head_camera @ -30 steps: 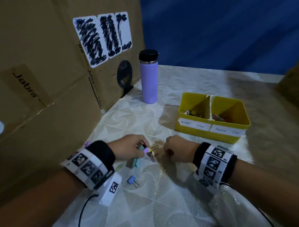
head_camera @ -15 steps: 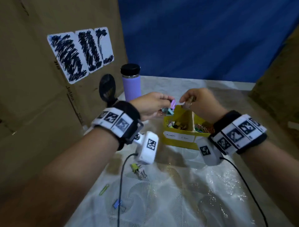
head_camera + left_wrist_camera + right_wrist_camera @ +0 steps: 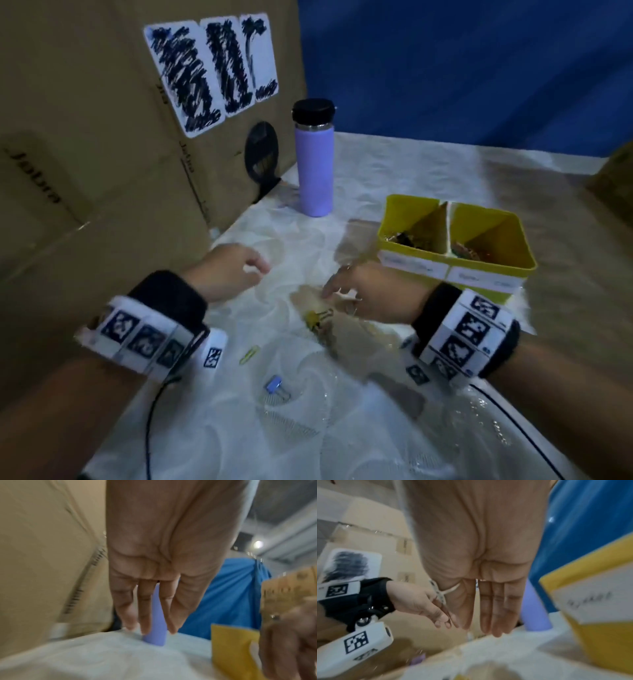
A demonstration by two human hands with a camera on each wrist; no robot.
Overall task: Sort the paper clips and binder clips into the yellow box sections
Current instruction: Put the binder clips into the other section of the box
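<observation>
The yellow box (image 3: 459, 272) stands at the right of the table, with clips lying in both of its labelled sections. My left hand (image 3: 236, 270) hovers over the cloth to the left of it, fingers straight and empty, as the left wrist view (image 3: 150, 622) also shows. My right hand (image 3: 346, 291) is low over the cloth just in front of the box, fingers straight (image 3: 493, 615) and holding nothing. A yellow binder clip (image 3: 318, 318) lies just below its fingertips. Nearer to me lie a green paper clip (image 3: 249, 354) and a blue binder clip (image 3: 275, 386).
A purple bottle (image 3: 313, 161) with a black lid stands behind the hands, left of the box. A tall cardboard wall (image 3: 102, 154) closes off the left side. A blue cloth (image 3: 479, 68) hangs at the back. Cables run from both wrist cameras across the near table.
Both hands came back down from above the box to the cloth. The clips they held over the box are gone from their fingers, and both hands are now empty.
</observation>
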